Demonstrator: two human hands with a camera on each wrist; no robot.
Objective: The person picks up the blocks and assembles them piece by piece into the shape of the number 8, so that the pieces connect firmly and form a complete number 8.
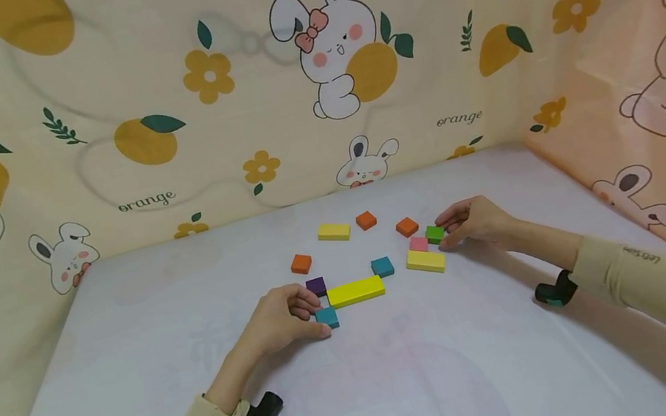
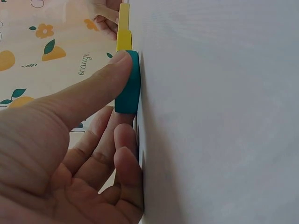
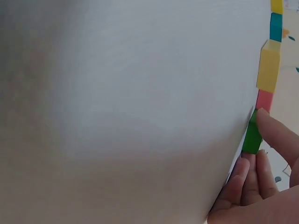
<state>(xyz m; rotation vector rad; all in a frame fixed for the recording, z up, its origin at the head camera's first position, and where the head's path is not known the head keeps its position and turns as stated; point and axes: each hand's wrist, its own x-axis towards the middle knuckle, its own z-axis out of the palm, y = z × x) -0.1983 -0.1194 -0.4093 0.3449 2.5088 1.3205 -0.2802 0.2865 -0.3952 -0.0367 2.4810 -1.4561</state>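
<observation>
Thumb and fingers of the left hand (image 1: 282,317) pinch a teal block (image 1: 327,318) at the near left corner of the long bright yellow block (image 1: 356,292), whose long axis runs nearly left to right from that grip. A purple block (image 1: 316,287) sits by the same end, just beyond the teal one. Across from it, the right hand (image 1: 471,222) pinches a green block (image 1: 434,234), right of a pink block (image 1: 419,244) and behind the right end of the front pale yellow block (image 1: 425,261); I can't tell whether green touches pink. The left hand is clearly nearer the long yellow; a second teal block (image 1: 382,267) lies between the hands, by its far right corner.
</observation>
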